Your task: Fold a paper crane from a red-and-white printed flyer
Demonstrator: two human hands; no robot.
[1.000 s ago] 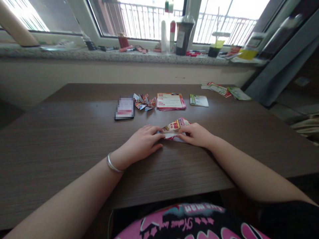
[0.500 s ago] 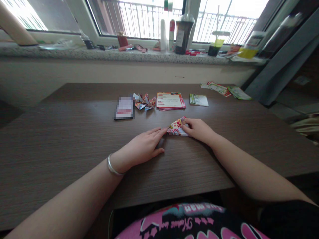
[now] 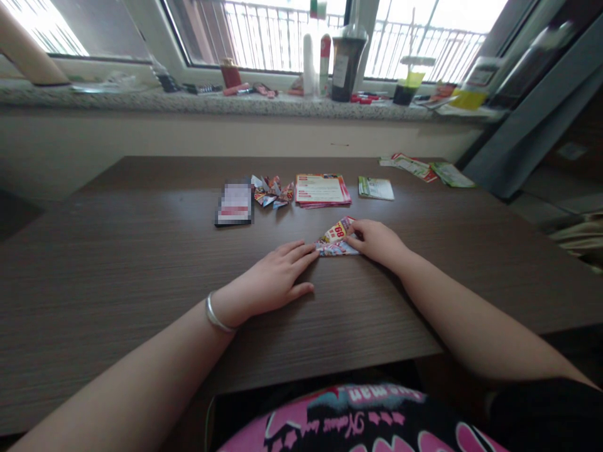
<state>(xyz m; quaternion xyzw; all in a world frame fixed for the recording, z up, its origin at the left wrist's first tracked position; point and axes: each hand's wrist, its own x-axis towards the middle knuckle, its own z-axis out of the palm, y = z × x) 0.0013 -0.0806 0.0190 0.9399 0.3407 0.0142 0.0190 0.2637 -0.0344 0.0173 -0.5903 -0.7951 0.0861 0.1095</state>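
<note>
A folded piece of printed paper [image 3: 337,236], colourful with red figures on it, lies on the brown table between my hands. My left hand [image 3: 285,276] rests flat with fingers stretched, its fingertips touching the paper's left corner. At the paper's right side my right hand [image 3: 377,243] pinches it between thumb and fingers; that edge is hidden under the hand. Beyond them sit several folded paper pieces [image 3: 273,192] in a small cluster, beside a stack of printed leaflets [image 3: 323,190].
A smaller green-and-white stack of paper [image 3: 375,188] lies right of the leaflets. Left of the cluster is a dark-edged flat object [image 3: 234,204], its face blurred. Loose slips [image 3: 414,167] lie at the back right. Cups and bottles line the windowsill [image 3: 264,107].
The paper's upper flap stands out more from the lower strip, and the right hand has shifted slightly right and up. The left hand stays nearly in place at the left corner.
</note>
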